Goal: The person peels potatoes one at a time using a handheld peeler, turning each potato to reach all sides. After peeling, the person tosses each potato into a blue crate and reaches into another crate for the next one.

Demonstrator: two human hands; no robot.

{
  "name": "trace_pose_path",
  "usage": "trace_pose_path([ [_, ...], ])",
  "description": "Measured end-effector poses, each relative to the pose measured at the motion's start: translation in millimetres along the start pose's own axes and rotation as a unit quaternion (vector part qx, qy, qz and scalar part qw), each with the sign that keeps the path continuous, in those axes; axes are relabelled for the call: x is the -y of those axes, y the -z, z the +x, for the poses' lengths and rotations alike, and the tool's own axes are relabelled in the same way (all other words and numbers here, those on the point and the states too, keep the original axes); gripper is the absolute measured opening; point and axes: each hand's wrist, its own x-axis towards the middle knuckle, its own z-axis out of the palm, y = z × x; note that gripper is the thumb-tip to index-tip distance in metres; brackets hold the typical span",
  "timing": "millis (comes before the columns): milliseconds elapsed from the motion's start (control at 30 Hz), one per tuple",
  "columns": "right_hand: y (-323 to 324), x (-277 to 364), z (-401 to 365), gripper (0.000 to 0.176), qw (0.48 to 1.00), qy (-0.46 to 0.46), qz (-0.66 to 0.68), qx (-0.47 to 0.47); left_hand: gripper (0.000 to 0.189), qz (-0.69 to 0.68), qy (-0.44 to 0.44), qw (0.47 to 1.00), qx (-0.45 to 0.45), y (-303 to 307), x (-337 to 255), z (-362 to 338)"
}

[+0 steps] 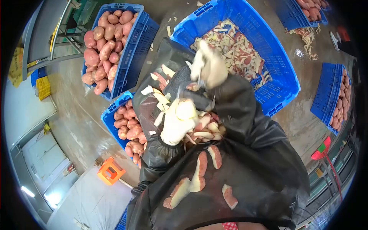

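Note:
My left hand [178,126], in a white glove, is closed around a peeled, pale yellow potato [186,109] above my lap. Just beyond it, my right hand [210,67], also gloved, is blurred by motion. Its fingers are curled around what looks like a peeler, whose shape is smeared. A reddish strip of peel [193,86] is beneath the right hand. Potato peels [207,128] are heaped in my lap between the arms, and more strips [199,172] lie on the black apron [253,180].
Ahead stands a blue crate [281,57] with peels in its bottom. To the left are a tall crate of red potatoes [107,50] and a smaller potato crate [132,124]. An orange stool [111,171] stands lower left. Another potato crate [326,96] is at right.

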Motion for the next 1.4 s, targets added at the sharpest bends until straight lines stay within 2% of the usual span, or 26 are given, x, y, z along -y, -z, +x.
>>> trace_pose_path([
  [33, 34, -4, 21, 0.041, 0.998, 0.049, -0.024, -0.010, 0.033, -0.002, -0.001, 1.000, -0.001, -6, 1, -5],
  [67, 24, 19, 9, 0.039, 0.975, -0.064, 0.207, -0.042, 0.036, 0.119, -0.065, 0.991, -0.013, -9, -3, -7],
  [133, -14, 21, -23, 0.039, 0.991, -0.051, 0.120, 0.036, 0.038, 0.377, -0.232, 0.896, -0.036, -17, -9, -1],
  [167, -27, 12, -33, 0.039, 0.998, -0.052, 0.031, 0.023, 0.037, 0.278, -0.167, 0.943, 0.070, -7, 10, 2],
  [200, -11, 3, -20, 0.040, 0.995, -0.069, 0.064, -0.043, 0.037, 0.130, -0.049, 0.990, 0.027, -20, -6, -7],
  [233, -3, 8, -5, 0.039, 0.989, 0.037, -0.069, -0.126, 0.037, -0.023, 0.060, 0.998, -0.018, -32, -24, -11],
  [267, 6, 11, -10, 0.039, 0.996, -0.005, 0.048, -0.069, 0.035, 0.182, -0.134, 0.974, -0.021, -26, -16, -7],
  [300, 4, 19, -17, 0.039, 0.986, -0.048, 0.159, -0.006, 0.033, 0.369, -0.321, 0.872, -0.027, -15, 5, 3],
  [333, -15, 17, -34, 0.041, 0.979, -0.097, 0.175, 0.045, 0.032, 0.208, -0.090, 0.974, 0.028, -13, 12, 9],
  [367, -32, 7, -40, 0.043, 0.998, -0.049, 0.019, -0.021, 0.035, 0.304, -0.177, 0.935, 0.052, -5, 18, -3],
  [433, 22, -9, 4, 0.041, 0.983, 0.120, -0.018, -0.136, 0.049, 0.300, -0.269, 0.914, -0.034, -14, 19, -2],
  [467, 38, 1, 10, 0.040, 0.960, 0.069, 0.243, -0.122, 0.049, 0.301, -0.276, 0.912, -0.034, -19, 18, -3],
  [533, 23, -2, -9, 0.040, 0.971, 0.024, 0.237, -0.027, 0.069, -0.093, -0.113, 0.978, -0.148, -30, 19, -14],
  [633, -15, -27, -27, 0.042, 0.997, 0.007, 0.056, -0.053, 0.063, -0.161, -0.069, 0.965, -0.193, -42, 30, -25],
  [700, -21, -19, -28, 0.046, 1.000, -0.002, -0.006, -0.014, 0.062, -0.066, -0.059, 0.986, -0.145, -29, 24, -24],
  [733, -23, -19, -26, 0.046, 1.000, -0.013, -0.018, 0.004, 0.062, 0.144, -0.077, 0.978, -0.131, -22, 20, -19],
  [767, -23, -18, -21, 0.046, 0.999, -0.024, -0.030, 0.025, 0.062, 0.348, -0.093, 0.926, -0.110, -17, 17, -13],
  [800, -7, -18, -5, 0.045, 0.999, -0.043, 0.008, 0.017, 0.063, 0.473, -0.235, 0.843, -0.103, -13, 21, -4],
  [900, 14, 6, 38, 0.041, 0.984, 0.094, 0.087, -0.121, 0.065, 0.256, -0.076, 0.962, -0.055, -6, 5, 2],
  [967, 16, 15, 22, 0.041, 0.969, 0.040, 0.241, 0.045, 0.055, 0.436, -0.205, 0.875, -0.058, 3, -6, 0],
  [1033, -24, -4, -11, 0.041, 0.998, -0.007, 0.060, 0.024, 0.050, 0.242, -0.109, 0.964, 0.020, 15, -1, -2],
  [1100, 13, -14, 29, 0.044, 0.989, 0.041, 0.082, -0.114, 0.050, 0.170, -0.060, 0.984, 0.008, 15, 1, 3],
  [1200, 6, 5, 6, 0.046, 0.943, -0.047, 0.324, 0.067, 0.043, 0.248, -0.175, 0.951, -0.053, 4, -9, 1],
  [1233, -7, -11, -3, 0.044, 0.978, -0.025, 0.176, 0.106, 0.042, 0.207, -0.169, 0.963, -0.042, -4, -14, -1],
  [1333, 8, -4, 33, 0.043, 0.979, 0.092, 0.110, -0.142, 0.044, 0.038, -0.003, 0.998, -0.055, -10, -19, -5],
  [1400, 5, 1, 12, 0.042, 0.981, 0.028, 0.188, -0.035, 0.043, 0.026, -0.009, 0.997, -0.070, -11, -12, -3],
])
